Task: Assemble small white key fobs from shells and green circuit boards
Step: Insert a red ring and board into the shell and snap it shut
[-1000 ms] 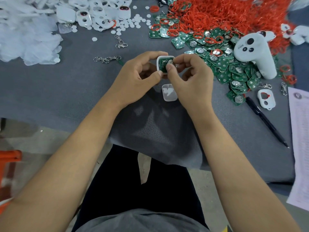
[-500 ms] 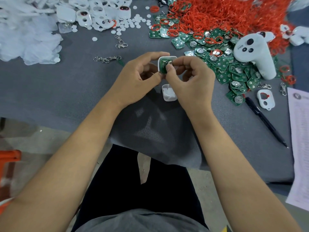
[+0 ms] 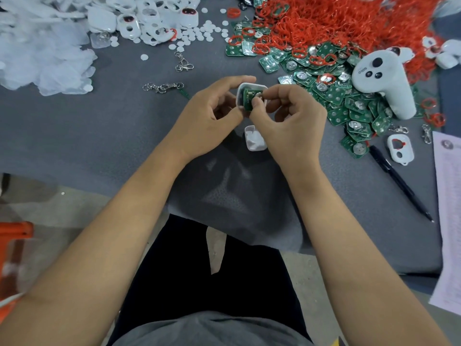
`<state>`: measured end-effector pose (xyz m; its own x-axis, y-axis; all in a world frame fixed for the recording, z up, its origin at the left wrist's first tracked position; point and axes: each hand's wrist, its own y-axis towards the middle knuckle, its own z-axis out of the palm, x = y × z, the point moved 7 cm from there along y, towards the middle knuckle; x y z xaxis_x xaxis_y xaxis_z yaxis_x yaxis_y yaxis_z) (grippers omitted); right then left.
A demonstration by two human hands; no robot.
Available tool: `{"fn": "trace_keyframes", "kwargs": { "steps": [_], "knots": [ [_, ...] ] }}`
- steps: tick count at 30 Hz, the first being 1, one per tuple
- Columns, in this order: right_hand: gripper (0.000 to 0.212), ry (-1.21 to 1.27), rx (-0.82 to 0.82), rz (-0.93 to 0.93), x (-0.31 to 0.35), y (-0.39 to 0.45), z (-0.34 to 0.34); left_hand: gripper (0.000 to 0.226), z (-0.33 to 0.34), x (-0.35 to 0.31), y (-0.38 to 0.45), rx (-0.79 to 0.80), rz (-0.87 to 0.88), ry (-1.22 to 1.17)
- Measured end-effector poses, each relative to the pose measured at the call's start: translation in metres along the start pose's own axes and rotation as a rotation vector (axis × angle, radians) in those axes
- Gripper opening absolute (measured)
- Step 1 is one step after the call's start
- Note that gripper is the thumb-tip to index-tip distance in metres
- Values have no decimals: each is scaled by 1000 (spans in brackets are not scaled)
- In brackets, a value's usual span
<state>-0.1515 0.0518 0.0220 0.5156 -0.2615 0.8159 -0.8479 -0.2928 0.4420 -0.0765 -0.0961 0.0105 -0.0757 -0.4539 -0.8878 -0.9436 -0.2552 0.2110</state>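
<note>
My left hand (image 3: pixel 212 113) holds a small white shell half (image 3: pixel 241 92) by its edges, open side toward me. A green circuit board (image 3: pixel 248 98) sits tilted in that shell, and my right hand (image 3: pixel 289 123) pinches the board with thumb and forefinger. A second white shell half (image 3: pixel 254 142) lies on the grey cloth just below both hands. A heap of green boards (image 3: pixel 349 103) spreads to the right, and white shells (image 3: pixel 149 16) are piled at the back left.
Red rubber rings (image 3: pixel 336 21) are heaped at the back right. A white controller (image 3: pixel 384 81) lies on the boards, with a black pen (image 3: pixel 399 183) and a paper sheet (image 3: pixel 449 208) at the right edge. Metal clasps (image 3: pixel 163 87) and small white discs (image 3: pixel 199 33) lie behind my hands.
The shell has turned more upright in my left hand, and my right thumb and forefinger have closed in on the board, which now sits tilted rather than flat.
</note>
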Motion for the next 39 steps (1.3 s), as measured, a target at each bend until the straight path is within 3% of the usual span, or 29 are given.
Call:
{"fn": "trace_keyframes", "kwargs": {
  "steps": [10, 24, 39],
  "knots": [
    [15, -62, 46, -17, 5, 3, 7, 36, -3, 4, 2, -12, 3, -137],
    [16, -33, 178, -205, 30, 15, 58, 24, -40, 28, -13, -477, -111, -326],
    [18, 22, 212, -108, 15, 12, 54, 31, -35, 25, -14, -406, -188, -218]
  ]
}}
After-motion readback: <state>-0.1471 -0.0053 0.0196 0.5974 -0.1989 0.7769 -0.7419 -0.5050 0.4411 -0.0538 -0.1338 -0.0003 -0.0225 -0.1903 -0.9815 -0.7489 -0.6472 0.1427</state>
